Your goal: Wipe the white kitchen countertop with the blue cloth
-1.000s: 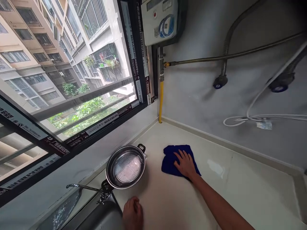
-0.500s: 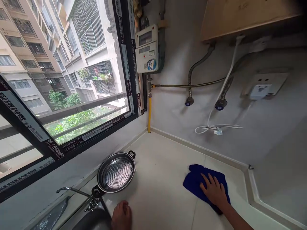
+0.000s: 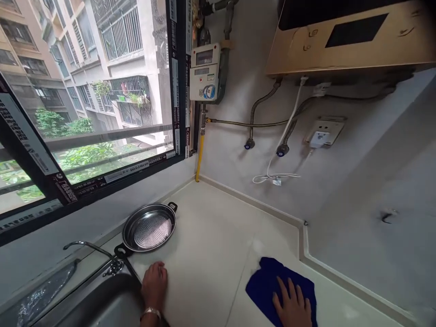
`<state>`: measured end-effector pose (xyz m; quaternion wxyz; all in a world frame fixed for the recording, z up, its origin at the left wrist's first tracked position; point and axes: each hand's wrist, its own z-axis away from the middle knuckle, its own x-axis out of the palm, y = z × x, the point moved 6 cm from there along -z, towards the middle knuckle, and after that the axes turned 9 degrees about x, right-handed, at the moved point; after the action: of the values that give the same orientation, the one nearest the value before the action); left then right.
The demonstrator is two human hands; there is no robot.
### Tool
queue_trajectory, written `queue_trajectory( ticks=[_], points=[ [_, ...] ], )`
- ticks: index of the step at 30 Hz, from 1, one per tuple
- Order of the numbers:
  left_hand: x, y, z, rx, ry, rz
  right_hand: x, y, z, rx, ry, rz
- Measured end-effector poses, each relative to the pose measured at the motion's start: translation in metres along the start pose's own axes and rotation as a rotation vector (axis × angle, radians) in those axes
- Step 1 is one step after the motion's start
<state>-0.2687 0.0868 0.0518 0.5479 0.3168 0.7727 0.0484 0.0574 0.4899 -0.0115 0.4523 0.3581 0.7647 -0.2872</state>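
Note:
My right hand (image 3: pixel 293 303) lies flat with spread fingers on a dark blue cloth (image 3: pixel 264 290), pressing it to the pale countertop (image 3: pixel 204 254). Part of the cloth is hidden under the palm. Beside the sink (image 3: pixel 116 304), my left hand (image 3: pixel 155 281) rests on the counter, its fingers curled in and nothing visible in them. A bracelet circles the left wrist. Beyond that hand stands a round steel pan (image 3: pixel 150 227) with two black handles and a dimpled bottom.
A faucet (image 3: pixel 90 247) arches beside the sink, near crumpled clear plastic (image 3: pixel 44 295). A raised edge runs along the walls. Above hang a gas meter (image 3: pixel 204 72), a gold water heater (image 3: pixel 340 50), hoses and a coiled white cord (image 3: pixel 272 176). At left is a black-framed window (image 3: pixel 112 179).
My right hand and the blue cloth have slid toward me, away from the back wall. The view has shifted, showing more of the right wall and heater. My left hand stays by the sink.

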Motion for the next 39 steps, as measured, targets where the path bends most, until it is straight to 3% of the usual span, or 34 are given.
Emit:
queue_trajectory(
  ticks=[9, 17, 25, 36, 39],
  points=[
    [0.004, 0.004, 0.006, 0.082, 0.011, -0.049, -0.033, -0.006, 0.074, -0.005, -0.06, -0.018],
    [0.003, 0.008, 0.016, 0.074, 0.036, -0.075, -0.04, -0.035, 0.109, -0.042, -0.025, 0.011],
    [0.006, 0.017, 0.028, -0.06, 0.096, -0.109, -0.059, -0.107, 0.116, -0.192, -0.058, -0.076],
    [0.002, 0.023, 0.031, -0.089, 0.102, -0.131, -0.065, -0.2, 0.104, -0.543, -0.387, -0.222],
    [0.0, 0.024, 0.031, -0.096, 0.099, -0.13, -0.067, -0.214, 0.099, -0.607, -0.448, -0.272]
  ],
)
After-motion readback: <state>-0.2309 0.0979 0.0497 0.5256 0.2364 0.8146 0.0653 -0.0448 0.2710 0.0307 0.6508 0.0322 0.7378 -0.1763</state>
